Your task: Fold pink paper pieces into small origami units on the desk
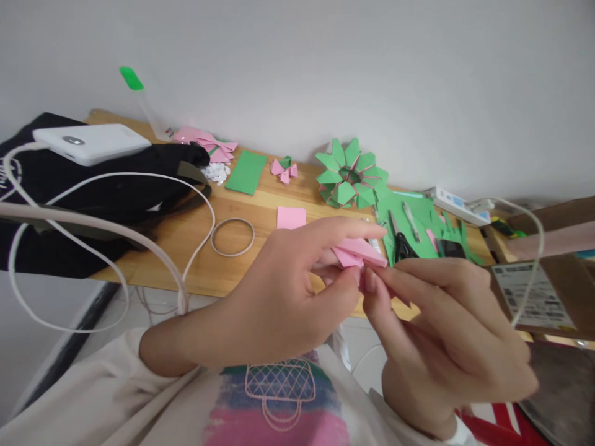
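Observation:
Between my two hands is a small folded piece of pink paper (pixel 360 251), held above the front of the wooden table. My left hand (pixel 288 285) pinches it with the thumb below and fingers curled behind, the index finger stretched along its top. My right hand (pixel 446 328) closes thumb and index finger on its right end. The fingers hide much of its lower part. Just behind my left hand lies a flat pink paper square (pixel 291 217). A ring-shaped model of green and pink folded paper (pixel 352 173) stands farther back.
Scissors (pixel 402 241) and a utility knife (pixel 411 221) lie on green paper (pixel 427 210) at right, near a power strip (pixel 458 205). Green sheets (pixel 246 172), small folded pieces (pixel 284 169) and a tape ring (pixel 232 236) are left. A white power bank (pixel 93 142) trails a cable over black cloth (pixel 116 192).

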A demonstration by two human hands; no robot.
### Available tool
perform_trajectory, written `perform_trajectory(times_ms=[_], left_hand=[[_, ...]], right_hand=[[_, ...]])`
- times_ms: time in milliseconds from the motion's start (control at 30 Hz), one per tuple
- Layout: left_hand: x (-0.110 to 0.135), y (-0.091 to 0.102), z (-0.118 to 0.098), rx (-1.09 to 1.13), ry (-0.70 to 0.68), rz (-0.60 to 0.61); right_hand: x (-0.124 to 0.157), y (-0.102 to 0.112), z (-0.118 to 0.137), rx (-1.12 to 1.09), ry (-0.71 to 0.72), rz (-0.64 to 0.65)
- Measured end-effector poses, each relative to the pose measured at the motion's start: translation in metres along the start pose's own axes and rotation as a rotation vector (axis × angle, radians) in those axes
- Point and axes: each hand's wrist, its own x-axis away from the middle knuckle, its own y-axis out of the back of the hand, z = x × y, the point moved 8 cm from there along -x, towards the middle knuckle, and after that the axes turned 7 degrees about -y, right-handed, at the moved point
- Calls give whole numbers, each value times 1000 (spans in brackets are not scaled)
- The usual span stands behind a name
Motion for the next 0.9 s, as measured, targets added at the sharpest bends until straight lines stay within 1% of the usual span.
perform_trajectory(times_ms=[100,233,367,467,533,700,800,900], left_hand=[[0,2,-2,-51,-27,16],[0,1,-5,-137,-42,64],[2,2,-3,-215,-33,65],[3,2,1,-284,11,81],[3,1,2,-291,22,94],[3,-2,0,-261,3,125],[3,-2,-1,-297,-11,119],[3,-2,0,-335,3,142]], right_hand=[[0,-2,-7,-49,-67,23],[0,-2,-9,-48,-101,17],[0,-3,-10,-30,-132,16],[0,-3,-10,-8,-130,16],[0,-3,-10,7,-120,19],[-1,-4,-11,-6,-120,31],[-2,-4,-10,-4,-112,37],[-3,-3,-9,2,-102,31]])
